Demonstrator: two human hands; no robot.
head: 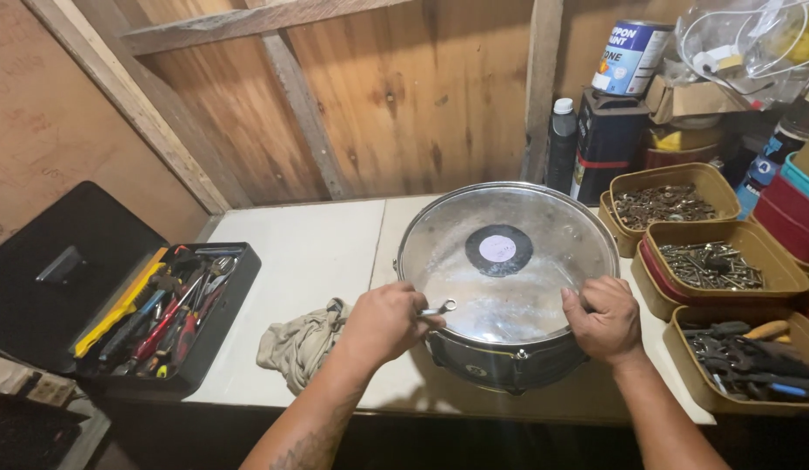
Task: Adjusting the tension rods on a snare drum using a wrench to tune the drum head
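Drum (506,270) on bench: left hand (385,322) fisted around small wrench (437,308) at rim, right hand (605,318) curled gripping rim.

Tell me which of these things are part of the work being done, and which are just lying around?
In use:
snare drum
small metal key, in the left hand
right hand, on the drum's rim

Lying about:
open toolbox
crumpled rag
trays of screws
tray of tools
paint can
dark bottle

Both forearms reach forward from below; left hand (385,324) curled in a loose fist, knuckles up, right hand (603,318) bent at the knuckles, fingers (587,294) tucked down
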